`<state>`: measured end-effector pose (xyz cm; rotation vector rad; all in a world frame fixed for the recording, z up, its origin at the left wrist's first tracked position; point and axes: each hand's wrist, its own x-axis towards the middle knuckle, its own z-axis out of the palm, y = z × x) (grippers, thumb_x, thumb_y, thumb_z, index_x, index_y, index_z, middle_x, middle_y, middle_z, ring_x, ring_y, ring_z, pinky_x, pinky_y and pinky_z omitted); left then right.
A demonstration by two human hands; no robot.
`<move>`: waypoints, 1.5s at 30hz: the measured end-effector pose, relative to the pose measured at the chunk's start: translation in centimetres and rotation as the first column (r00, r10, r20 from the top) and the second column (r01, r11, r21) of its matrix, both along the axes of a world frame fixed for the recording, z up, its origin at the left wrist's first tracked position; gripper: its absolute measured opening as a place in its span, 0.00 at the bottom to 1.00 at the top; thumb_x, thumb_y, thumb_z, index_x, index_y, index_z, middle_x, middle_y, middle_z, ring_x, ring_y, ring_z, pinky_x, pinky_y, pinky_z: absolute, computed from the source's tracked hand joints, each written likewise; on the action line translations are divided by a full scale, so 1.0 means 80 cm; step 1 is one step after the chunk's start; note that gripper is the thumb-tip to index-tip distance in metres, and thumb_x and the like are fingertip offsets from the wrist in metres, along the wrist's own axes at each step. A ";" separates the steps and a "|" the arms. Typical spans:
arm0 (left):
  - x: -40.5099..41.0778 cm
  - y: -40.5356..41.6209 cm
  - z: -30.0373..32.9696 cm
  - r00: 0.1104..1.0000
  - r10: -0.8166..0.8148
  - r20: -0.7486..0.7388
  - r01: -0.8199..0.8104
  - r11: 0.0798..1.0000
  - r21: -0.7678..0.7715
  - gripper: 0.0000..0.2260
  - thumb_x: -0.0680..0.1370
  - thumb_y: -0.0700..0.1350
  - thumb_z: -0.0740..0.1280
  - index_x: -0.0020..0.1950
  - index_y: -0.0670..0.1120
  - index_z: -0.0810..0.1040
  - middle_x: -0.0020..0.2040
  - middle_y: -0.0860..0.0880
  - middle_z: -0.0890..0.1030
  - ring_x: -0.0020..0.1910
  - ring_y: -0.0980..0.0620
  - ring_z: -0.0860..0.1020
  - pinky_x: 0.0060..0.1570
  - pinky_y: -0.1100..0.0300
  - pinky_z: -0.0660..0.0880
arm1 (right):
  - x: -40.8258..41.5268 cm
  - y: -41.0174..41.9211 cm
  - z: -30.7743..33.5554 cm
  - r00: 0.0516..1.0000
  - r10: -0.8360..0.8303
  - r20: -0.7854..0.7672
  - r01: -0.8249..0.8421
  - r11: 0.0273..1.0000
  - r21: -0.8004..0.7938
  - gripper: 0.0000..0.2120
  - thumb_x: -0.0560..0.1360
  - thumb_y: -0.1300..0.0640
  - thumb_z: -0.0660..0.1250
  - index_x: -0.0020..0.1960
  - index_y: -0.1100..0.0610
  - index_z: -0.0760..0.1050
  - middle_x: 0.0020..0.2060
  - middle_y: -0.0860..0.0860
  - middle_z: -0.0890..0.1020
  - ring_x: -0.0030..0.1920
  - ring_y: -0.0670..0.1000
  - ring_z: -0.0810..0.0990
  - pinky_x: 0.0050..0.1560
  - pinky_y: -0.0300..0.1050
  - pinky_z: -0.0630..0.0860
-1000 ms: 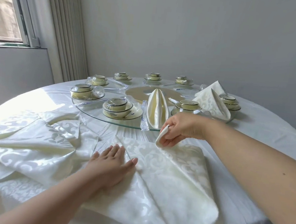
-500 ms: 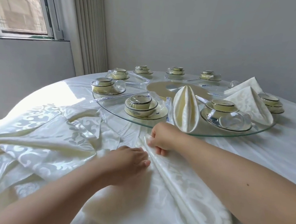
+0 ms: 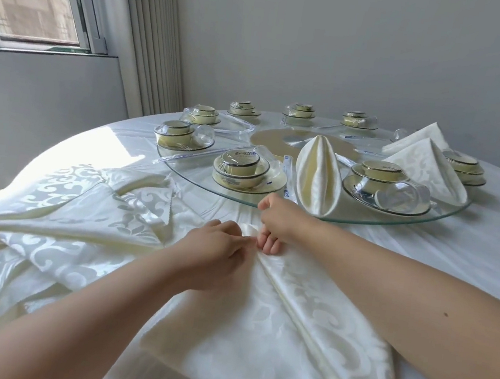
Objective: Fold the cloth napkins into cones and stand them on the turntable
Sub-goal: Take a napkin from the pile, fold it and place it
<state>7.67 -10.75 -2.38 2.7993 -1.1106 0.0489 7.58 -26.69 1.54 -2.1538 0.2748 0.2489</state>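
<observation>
Both hands have closed in at the napkin tip: my left hand and right hand each pinch its folds near the turntable.

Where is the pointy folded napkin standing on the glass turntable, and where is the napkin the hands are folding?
standing napkin (image 3: 317,179), head view, on its middle pleat.
glass turntable (image 3: 397,220), head view, on its bare near rim.
napkin being folded (image 3: 305,317), head view, on its central fold.

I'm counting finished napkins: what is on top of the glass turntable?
On the turntable: one cone napkin at the near edge, two folded napkins at right, and wrapped dish sets. Anything behind the napkins is hidden.
</observation>
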 end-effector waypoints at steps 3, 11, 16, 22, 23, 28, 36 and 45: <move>-0.003 -0.002 -0.009 0.996 -0.001 0.087 0.002 1.000 -0.007 0.36 0.68 0.63 0.36 0.70 0.62 0.69 0.58 0.54 0.72 0.54 0.47 0.68 0.57 0.54 0.71 | -0.031 -0.014 -0.003 0.948 0.028 0.318 0.022 0.988 -0.152 0.12 0.75 0.61 0.53 0.55 0.50 0.68 0.38 0.55 0.81 0.36 0.56 0.79 0.39 0.50 0.80; -0.010 0.000 -0.017 0.993 0.072 0.089 -0.076 0.996 0.041 0.19 0.81 0.58 0.51 0.73 0.63 0.62 0.65 0.57 0.66 0.62 0.49 0.63 0.62 0.52 0.65 | -0.135 -0.028 -0.042 0.544 0.799 0.257 -0.577 0.578 -0.577 0.35 0.75 0.31 0.46 0.70 0.53 0.70 0.69 0.49 0.72 0.70 0.43 0.64 0.71 0.35 0.55; -0.013 -0.002 -0.017 0.989 0.093 0.111 -0.098 0.994 0.041 0.20 0.82 0.58 0.50 0.74 0.64 0.61 0.66 0.56 0.66 0.64 0.49 0.64 0.65 0.51 0.64 | -0.171 -0.038 -0.056 0.438 0.896 -0.066 -0.621 0.249 -0.743 0.43 0.69 0.27 0.30 0.78 0.45 0.45 0.78 0.44 0.45 0.75 0.40 0.36 0.74 0.44 0.33; -0.016 -0.001 -0.011 0.989 0.093 0.111 -0.099 0.994 0.052 0.20 0.82 0.57 0.49 0.74 0.63 0.60 0.66 0.55 0.66 0.65 0.49 0.63 0.66 0.53 0.63 | -0.228 -0.056 -0.047 0.436 0.892 -0.119 -0.664 0.230 -0.711 0.40 0.70 0.29 0.32 0.77 0.45 0.41 0.77 0.42 0.40 0.73 0.38 0.32 0.71 0.40 0.28; -0.017 -0.002 -0.010 0.989 0.097 0.108 -0.103 0.993 0.057 0.20 0.82 0.57 0.49 0.74 0.63 0.60 0.66 0.55 0.66 0.65 0.49 0.63 0.66 0.53 0.63 | -0.238 -0.059 -0.045 0.438 0.892 -0.114 -0.692 0.254 -0.676 0.40 0.70 0.29 0.32 0.77 0.45 0.42 0.77 0.41 0.41 0.74 0.38 0.33 0.72 0.40 0.29; -0.012 -0.008 0.000 0.994 0.104 0.021 -0.106 0.988 0.112 0.22 0.80 0.55 0.50 0.74 0.62 0.60 0.67 0.54 0.66 0.65 0.48 0.63 0.65 0.55 0.63 | -0.226 -0.075 -0.009 0.728 0.637 0.253 -0.545 0.762 -0.350 0.24 0.72 0.30 0.58 0.61 0.42 0.77 0.58 0.38 0.77 0.62 0.36 0.71 0.63 0.33 0.65; -0.031 -0.011 0.045 0.876 0.476 -0.081 -0.463 0.875 0.142 0.15 0.73 0.54 0.70 0.49 0.44 0.73 0.49 0.46 0.78 0.51 0.45 0.74 0.44 0.58 0.71 | -0.066 -0.086 0.002 0.979 0.191 0.067 -0.099 0.740 -0.666 0.27 0.70 0.41 0.71 0.62 0.57 0.73 0.56 0.51 0.78 0.55 0.53 0.78 0.51 0.45 0.74; -0.028 -0.018 0.061 0.719 0.609 -0.334 -0.541 0.793 0.281 0.34 0.72 0.58 0.72 0.71 0.39 0.67 0.58 0.43 0.81 0.58 0.46 0.79 0.59 0.59 0.72 | -0.034 -0.066 0.003 0.986 0.116 -0.122 -0.165 0.799 -0.578 0.32 0.67 0.42 0.75 0.64 0.58 0.72 0.58 0.51 0.77 0.55 0.53 0.77 0.58 0.46 0.74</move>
